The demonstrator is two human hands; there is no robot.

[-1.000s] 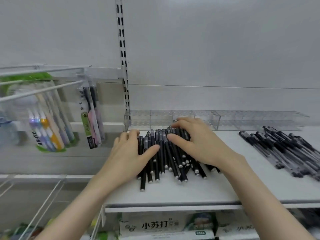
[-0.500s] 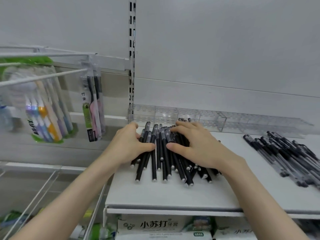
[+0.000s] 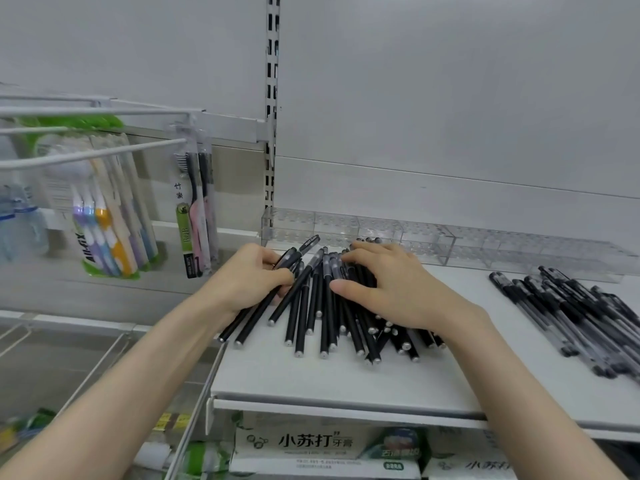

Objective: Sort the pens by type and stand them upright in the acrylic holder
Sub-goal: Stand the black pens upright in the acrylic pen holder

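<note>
The black pens [image 3: 325, 306] lie fanned in a pile on the white shelf [image 3: 346, 379], just in front of the acrylic holder [image 3: 426, 237]. The left hand [image 3: 249, 278] curls its fingers round a couple at the pile's left edge; the right hand [image 3: 391, 289] rests on top, fingers spread.

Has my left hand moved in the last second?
Yes. The left hand now grips a few pens and has dragged their ends left, to the left edge of the shelf.
</note>
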